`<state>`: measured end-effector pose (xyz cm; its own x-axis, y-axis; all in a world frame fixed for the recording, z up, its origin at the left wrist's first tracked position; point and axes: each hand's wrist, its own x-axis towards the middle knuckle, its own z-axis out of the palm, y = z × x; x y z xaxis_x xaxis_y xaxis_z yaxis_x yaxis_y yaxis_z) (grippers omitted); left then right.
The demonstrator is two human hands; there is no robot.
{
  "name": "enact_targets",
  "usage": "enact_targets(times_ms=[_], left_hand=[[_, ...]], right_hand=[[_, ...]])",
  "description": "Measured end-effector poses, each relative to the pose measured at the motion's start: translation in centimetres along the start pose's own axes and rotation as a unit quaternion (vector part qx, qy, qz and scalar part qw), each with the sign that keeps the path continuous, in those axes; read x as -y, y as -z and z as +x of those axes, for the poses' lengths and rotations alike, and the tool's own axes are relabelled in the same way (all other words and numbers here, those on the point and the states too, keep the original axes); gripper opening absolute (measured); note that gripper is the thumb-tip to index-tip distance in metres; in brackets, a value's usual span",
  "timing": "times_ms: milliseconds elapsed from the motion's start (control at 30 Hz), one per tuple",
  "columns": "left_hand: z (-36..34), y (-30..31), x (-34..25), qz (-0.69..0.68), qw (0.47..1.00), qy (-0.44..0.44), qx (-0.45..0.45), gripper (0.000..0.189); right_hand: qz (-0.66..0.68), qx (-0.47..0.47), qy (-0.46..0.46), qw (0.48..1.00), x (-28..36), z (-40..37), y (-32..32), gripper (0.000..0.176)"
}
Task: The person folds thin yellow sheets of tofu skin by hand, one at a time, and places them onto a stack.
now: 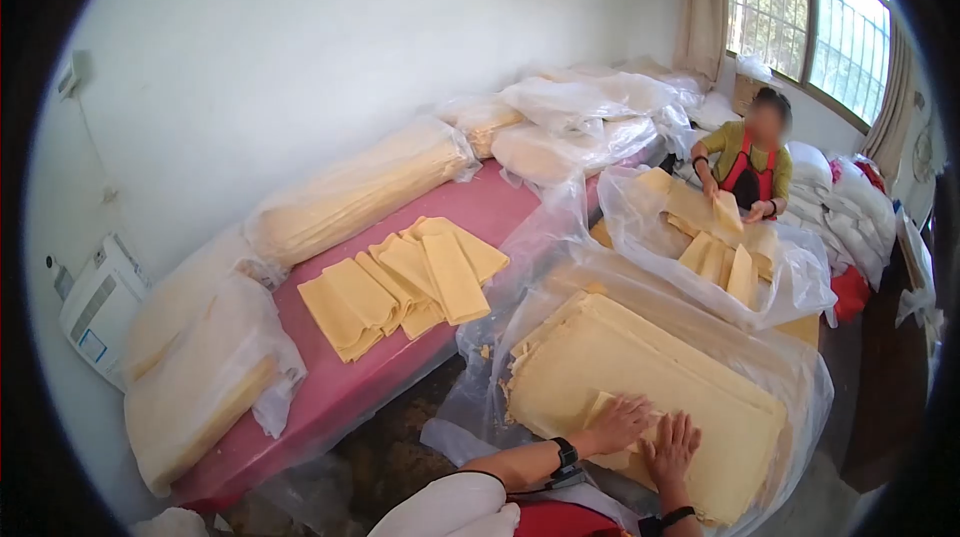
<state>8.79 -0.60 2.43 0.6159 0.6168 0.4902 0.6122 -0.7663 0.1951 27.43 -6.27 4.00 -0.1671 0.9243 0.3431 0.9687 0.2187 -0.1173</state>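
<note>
A big stack of pale yellow sheets [650, 362], which look like dried bean curd skin, lies on clear plastic in front of me. Both my hands rest flat near its front edge, on a folded sheet [604, 403] that they partly cover. My left hand [620, 424], with a black watch on the wrist, has its fingers stretched out to the right. Close beside it, my right hand [673, 449] lies with fingers spread and pointing away from me; a dark band circles that wrist. Neither hand grips anything that I can see.
Folded yellow sheets [400, 282] lie on a pink-covered platform [345, 262] to the left. Plastic-wrapped bundles [365, 192] line the wall. At the back right, another person [750, 162] handles sheets over an opened plastic bag [800, 287]. White sacks [845, 212] are piled behind.
</note>
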Motion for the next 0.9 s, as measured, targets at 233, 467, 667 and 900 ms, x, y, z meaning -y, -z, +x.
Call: enact_targets(times_ms=[233, 467, 667, 900], left_hand=[[1.7, 3.3, 3.9, -0.001, 0.977, 0.162, 0.141, 0.025], [-0.4, 5.4, 5.1, -0.115, 0.957, 0.175, 0.202, 0.023], [-5.6, 16.4, 13.9, -0.107, 0.892, 0.424, -0.117, 0.021], [-11.6, 21.6, 26.7, 0.096, 0.723, 0.598, -0.333, 0.035]], right_hand=[[0.009, 0.053, -0.006, 0.999, -0.5, -0.3, -0.3, 0.075], [0.031, 0.050, 0.035, 0.998, -0.4, -0.2, 0.8, 0.067], [0.026, -0.005, -0.044, 0.999, -4.3, -2.3, -2.0, 0.058], [0.044, -0.022, -0.055, 0.997, -2.9, -1.9, -0.3, 0.053]])
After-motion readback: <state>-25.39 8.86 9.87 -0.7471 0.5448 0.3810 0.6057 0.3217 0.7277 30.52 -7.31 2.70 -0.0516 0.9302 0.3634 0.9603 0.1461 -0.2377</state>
